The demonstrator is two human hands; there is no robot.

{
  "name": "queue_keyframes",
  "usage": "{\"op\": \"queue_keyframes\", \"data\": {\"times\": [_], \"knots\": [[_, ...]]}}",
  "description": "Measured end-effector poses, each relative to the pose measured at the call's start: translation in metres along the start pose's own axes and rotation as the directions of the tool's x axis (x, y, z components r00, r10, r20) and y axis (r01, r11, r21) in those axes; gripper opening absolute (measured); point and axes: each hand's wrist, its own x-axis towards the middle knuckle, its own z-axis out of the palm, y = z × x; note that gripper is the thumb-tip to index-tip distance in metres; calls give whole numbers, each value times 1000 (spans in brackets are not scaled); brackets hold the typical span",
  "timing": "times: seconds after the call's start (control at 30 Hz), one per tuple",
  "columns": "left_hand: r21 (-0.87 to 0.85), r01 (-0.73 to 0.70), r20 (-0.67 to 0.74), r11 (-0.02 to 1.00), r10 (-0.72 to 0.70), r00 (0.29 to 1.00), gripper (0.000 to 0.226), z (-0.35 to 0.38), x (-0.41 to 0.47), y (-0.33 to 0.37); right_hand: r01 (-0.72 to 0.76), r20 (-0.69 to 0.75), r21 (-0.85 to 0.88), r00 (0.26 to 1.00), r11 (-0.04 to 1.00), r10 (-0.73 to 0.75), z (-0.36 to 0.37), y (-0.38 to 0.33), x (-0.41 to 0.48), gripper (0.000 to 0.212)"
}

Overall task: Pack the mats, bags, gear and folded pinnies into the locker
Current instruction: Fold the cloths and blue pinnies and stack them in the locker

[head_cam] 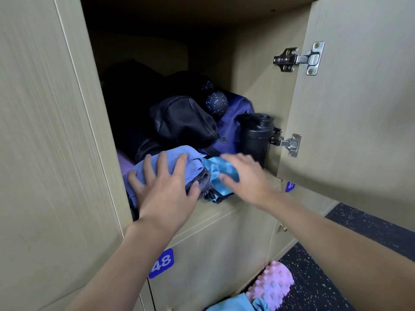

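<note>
Around both hands stands the big open locker point(256, 70), with tan wood walls. Its door point(359, 108) is swung wide open, out past the right fingers.

Behind the fingers, deep in the locker, sits a pile of bags. A black bag point(182, 122) with a net pocket is just past the left fingertips. A dark blue bag point(233, 131) lies beside it, past the right fingertips.

Under the left fingers is a folded light purple pinnie point(175, 153), at the front edge of the locker. The left hand point(164, 191) lies flat on it, with the fingers point(165, 162) spread wide and pressing down. The thumb touches a grey cloth point(205, 178) tucked between the two hands.

Under the right fingers is a shiny teal pinnie point(215, 167), touching the grey cloth. The right hand point(247, 178) is blurry, but its fingers look loose and straight and rest on top of the teal pinnie.

A purple mat point(124, 162) peeks out beyond the left little finger.

Just past the right fingers, a black bottle point(256, 135) stands up straight by the locker wall.

Far below the hands, a pink bumpy roller point(271, 286) lies on the dark speckled floor point(325, 277).

High behind the fingers, a black ball point(216, 103) with blue dots sits on the bags.

Below the left wrist is a blue tag point(161, 263) that says 48.
</note>
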Motion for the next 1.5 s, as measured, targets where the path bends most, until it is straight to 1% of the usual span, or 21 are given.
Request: {"op": "queue_keyframes", "data": {"times": [0.07,0.13,0.33,0.4,0.5,0.53,0.57,0.63,0.7,0.8,0.87,0.97,1.03,1.13,1.2,1.23,1.27,1.3,1.37,1.4,1.5], "knots": [[3,-4,11,1000,4,1000,64,0,-1,-1,-55,162,-10,985,998,55,22,0,-11,55],[-13,-9,20,1000,10,1000,64,0,-2,-2,-84,209,-42,974,996,91,29,-1,-15,54],[-62,-58,10,996,58,998,62,-10,-12,0,-124,145,47,983,991,116,9,-6,-35,53],[-89,-138,-53,986,134,990,57,-14,-23,9,-162,116,54,981,985,155,0,-5,-56,49],[-128,-323,-204,938,293,934,49,-17,-41,27,-231,107,71,969,970,223,-11,-4,-90,43],[-163,-384,-199,909,350,915,45,-16,-49,36,-254,121,71,962,965,245,-12,-2,-106,43],[-219,-430,-148,876,405,902,42,-12,-60,46,-272,133,77,956,959,260,-12,1,-123,42],[-364,-466,14,807,505,863,34,2,-86,67,-329,165,84,936,941,312,-10,8,-165,39],[-473,-431,201,768,571,796,28,24,-118,80,-412,240,72,891,908,385,-3,14,-212,36],[-470,-344,489,813,564,665,27,64,-165,81,-532,344,79,808,843,478,14,19,-286,30],[-465,-280,617,840,535,577,26,92,-198,75,-594,407,69,750,802,521,29,18,-334,27],[-483,-194,735,854,516,441,25,124,-252,64,-695,539,56,626,717,564,53,4,-396,26],[-486,-172,780,857,514,358,27,141,-288,54,-718,655,23,537,696,532,69,-11,-427,33],[-509,-117,807,853,520,280,35,159,-328,41,-734,712,-27,463,679,528,90,-30,-458,47],[-540,-41,805,841,530,265,47,166,-345,36,-730,705,-50,457,681,542,100,-39,-469,44],[-550,4,803,835,528,275,52,167,-351,34,-730,692,-56,463,681,554,103,-41,-472,35],[-558,55,801,828,521,294,55,168,-356,33,-731,673,-64,471,679,570,105,-42,-475,21],[-563,115,802,818,508,314,57,169,-359,32,-736,651,-56,486,675,583,105,-44,-476,15],[-583,214,797,784,501,337,53,169,-359,32,-762,621,-10,502,647,601,101,-46,-470,28],[-600,228,786,767,512,346,49,167,-356,33,-771,605,19,516,636,607,97,-47,-464,25],[-664,243,739,707,572,356,51,153,-333,41,-738,512,103,614,667,600,70,-43,-434,16]]}}
